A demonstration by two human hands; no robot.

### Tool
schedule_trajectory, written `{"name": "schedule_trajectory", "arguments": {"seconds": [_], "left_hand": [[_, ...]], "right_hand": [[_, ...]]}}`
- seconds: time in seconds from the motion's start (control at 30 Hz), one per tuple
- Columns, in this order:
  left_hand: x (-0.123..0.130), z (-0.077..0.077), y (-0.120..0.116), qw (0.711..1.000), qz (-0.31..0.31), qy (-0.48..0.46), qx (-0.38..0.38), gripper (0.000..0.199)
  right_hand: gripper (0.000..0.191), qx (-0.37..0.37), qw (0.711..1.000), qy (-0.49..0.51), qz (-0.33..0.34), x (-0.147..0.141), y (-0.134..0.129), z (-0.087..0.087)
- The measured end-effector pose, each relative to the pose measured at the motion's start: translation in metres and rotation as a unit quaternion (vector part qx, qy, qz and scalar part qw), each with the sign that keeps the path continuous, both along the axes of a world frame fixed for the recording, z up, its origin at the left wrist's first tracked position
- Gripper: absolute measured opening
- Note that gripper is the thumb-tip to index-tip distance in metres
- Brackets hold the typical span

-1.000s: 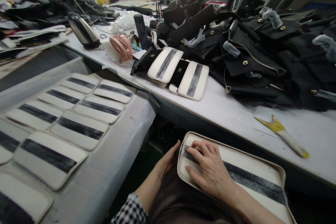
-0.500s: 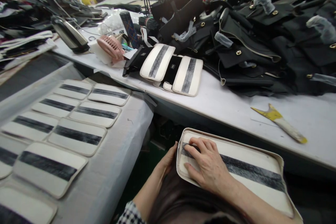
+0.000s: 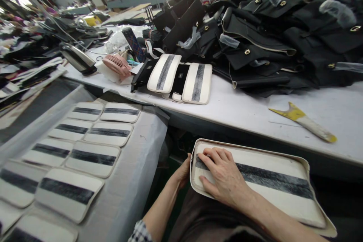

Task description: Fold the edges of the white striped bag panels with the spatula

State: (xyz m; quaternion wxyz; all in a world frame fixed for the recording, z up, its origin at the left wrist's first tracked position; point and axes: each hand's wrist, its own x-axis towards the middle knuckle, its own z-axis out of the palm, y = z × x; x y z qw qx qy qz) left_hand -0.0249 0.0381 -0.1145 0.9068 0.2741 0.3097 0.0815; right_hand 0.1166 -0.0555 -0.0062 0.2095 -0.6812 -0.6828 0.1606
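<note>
A cream rectangular panel point(image 3: 272, 159) with a raised rim and a dark stripe along its middle lies across my lap. Its right end is bent, the rim standing apart from the striped part. My right hand point(image 3: 224, 172) rests on the panel's left part, fingers spread and slightly bent, pressing on the surface. At the left end, my left hand point(image 3: 183, 172) holds the rim from outside; the thumb shows, and the other fingers are hidden behind or under the edge. Smaller cream panels point(image 3: 93, 157) with similar dark stripes lie in rows on the left-hand surface.
Two striped panels point(image 3: 197, 83) lie on black pieces on the white table point(image 3: 241, 111). A yellow-tipped spreader point(image 3: 303, 121) lies to the right. Black bags point(image 3: 255, 49) are piled behind. A pink fan point(image 3: 117, 65) and a kettle point(image 3: 78, 58) stand left. People are in the background.
The view has tilted up a little and shifted. Both hands keep almost the same places on the panel, with the right fingers still pressed near its left end.
</note>
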Motion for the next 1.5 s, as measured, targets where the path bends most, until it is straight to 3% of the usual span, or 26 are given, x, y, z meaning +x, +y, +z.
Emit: {"name": "schedule_trajectory", "arguments": {"seconds": [0.23, 0.47, 0.63, 0.93, 1.17, 1.5], "left_hand": [[-0.005, 0.014, 0.006, 1.000, -0.003, -0.001, 0.027, 0.084], [-0.016, 0.020, 0.021, 0.995, -0.053, 0.037, 0.073, 0.061], [-0.022, 0.027, 0.031, 0.991, -0.092, 0.041, 0.090, 0.062], [-0.024, 0.054, 0.040, 0.979, -0.146, 0.078, 0.118, 0.052], [-0.013, 0.083, 0.059, 0.958, -0.229, 0.116, 0.129, 0.052], [-0.001, 0.102, 0.071, 0.935, -0.296, 0.153, 0.118, 0.045]], "right_hand": [[0.049, 0.012, 1.000, 0.009, 0.003, 0.002, -0.002, -0.002], [0.046, 0.015, 1.000, 0.022, -0.002, 0.003, -0.003, -0.003], [0.047, 0.019, 0.999, 0.031, 0.002, 0.005, -0.003, -0.005], [0.046, 0.018, 0.999, 0.044, -0.001, 0.006, -0.004, -0.002], [0.047, 0.016, 0.999, 0.048, -0.011, 0.006, -0.004, -0.004], [0.044, 0.027, 0.996, 0.078, -0.025, 0.007, -0.005, -0.002]]}}
